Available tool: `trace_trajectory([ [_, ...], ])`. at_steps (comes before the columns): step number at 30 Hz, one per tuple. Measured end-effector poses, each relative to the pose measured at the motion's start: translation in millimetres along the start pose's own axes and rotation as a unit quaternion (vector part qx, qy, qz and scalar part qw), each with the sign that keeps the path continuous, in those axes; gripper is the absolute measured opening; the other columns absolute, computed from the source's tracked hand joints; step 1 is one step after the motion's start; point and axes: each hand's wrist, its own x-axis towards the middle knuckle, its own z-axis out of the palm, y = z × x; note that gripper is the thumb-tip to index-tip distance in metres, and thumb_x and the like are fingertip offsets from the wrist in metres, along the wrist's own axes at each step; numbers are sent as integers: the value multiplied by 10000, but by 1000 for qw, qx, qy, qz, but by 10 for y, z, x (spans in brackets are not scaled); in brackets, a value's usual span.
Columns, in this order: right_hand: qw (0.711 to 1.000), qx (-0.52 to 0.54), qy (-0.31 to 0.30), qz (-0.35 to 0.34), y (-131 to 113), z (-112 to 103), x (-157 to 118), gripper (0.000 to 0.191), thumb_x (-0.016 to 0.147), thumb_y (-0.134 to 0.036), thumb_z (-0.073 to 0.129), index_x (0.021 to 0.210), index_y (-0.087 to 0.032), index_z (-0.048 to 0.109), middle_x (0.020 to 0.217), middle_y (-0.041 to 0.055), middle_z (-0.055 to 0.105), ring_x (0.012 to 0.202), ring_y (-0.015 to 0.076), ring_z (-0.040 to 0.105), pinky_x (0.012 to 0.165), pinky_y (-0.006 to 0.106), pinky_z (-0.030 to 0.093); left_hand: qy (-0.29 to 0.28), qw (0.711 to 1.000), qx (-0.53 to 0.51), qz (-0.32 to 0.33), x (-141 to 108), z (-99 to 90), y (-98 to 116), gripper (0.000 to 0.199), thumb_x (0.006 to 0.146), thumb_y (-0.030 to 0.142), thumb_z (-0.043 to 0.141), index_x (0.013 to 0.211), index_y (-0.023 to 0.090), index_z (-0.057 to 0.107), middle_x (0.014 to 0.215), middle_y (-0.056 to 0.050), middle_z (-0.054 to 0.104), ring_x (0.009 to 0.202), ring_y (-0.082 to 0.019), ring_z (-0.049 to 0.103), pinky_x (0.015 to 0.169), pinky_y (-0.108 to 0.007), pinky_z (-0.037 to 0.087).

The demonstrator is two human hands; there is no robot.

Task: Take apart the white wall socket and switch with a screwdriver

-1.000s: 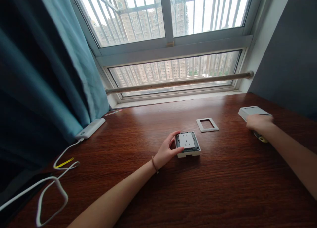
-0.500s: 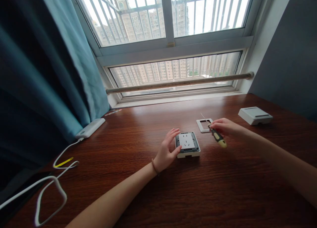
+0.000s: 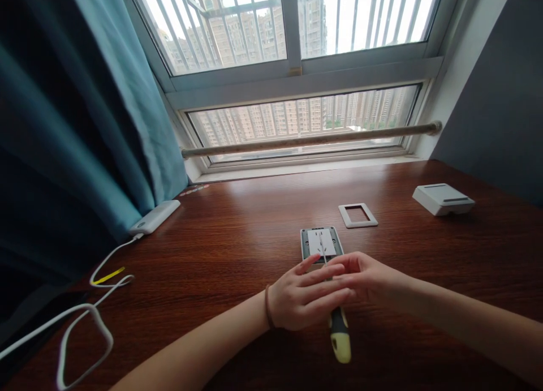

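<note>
A white socket unit (image 3: 321,242) with a grey inner frame lies on the wooden table. In front of it my right hand (image 3: 363,278) is closed on a screwdriver (image 3: 340,339), whose yellow and black handle points toward me and whose thin shaft reaches over the socket face. Across the screwdriver stretches my left hand (image 3: 307,295), its fingers extended against my right fingers and partly covering the tool. Whether my left fingers also grip the tool is hidden. The near edge of the socket is covered by my hands.
Behind the socket to the right lies a white square frame (image 3: 370,222). A white box (image 3: 443,200) sits at the far right. On the left are a white power bank (image 3: 155,217), its cable (image 3: 97,317) and a yellow strip (image 3: 109,276), beside a blue curtain (image 3: 148,170).
My left hand has left the socket's side and moved nearer to me. My right hand has brought the screwdriver left and down from the square frame, and both hands now meet at it.
</note>
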Motion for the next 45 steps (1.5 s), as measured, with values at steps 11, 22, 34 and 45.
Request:
trace_trajectory([
  [11,994,-75,39,-73,19,43,-18,373,616,-272,771,900,-175,550,707,-4,647,603,115,605,529,204,469,-7,983,-170,-68,31,-80,122,426,805,101,488,1218,204,497,1272,-94,508,1225,-259,420,1054,-444,322],
  [22,845,-428,125,-296,-258,-339,26,410,772,-286,629,1145,-232,468,1168,87,549,1124,229,499,965,411,405,310,806,-356,-357,185,-280,-187,178,832,154,507,1008,178,517,1016,-84,650,956,-210,621,866,-375,477],
  [34,792,-503,175,-299,-128,-599,501,531,756,-404,625,1204,-213,412,1219,109,504,1165,253,451,1012,422,324,461,561,-541,-425,311,-384,-1031,176,779,214,591,925,129,542,856,-56,678,763,-142,664,835,-342,494],
  [45,787,-552,76,-265,-66,-620,385,875,619,-415,745,1330,-213,277,1334,128,338,1242,299,328,1042,418,263,447,531,-570,-440,115,-148,-910,165,783,203,570,925,133,524,819,-42,665,749,-144,658,844,-350,479],
])
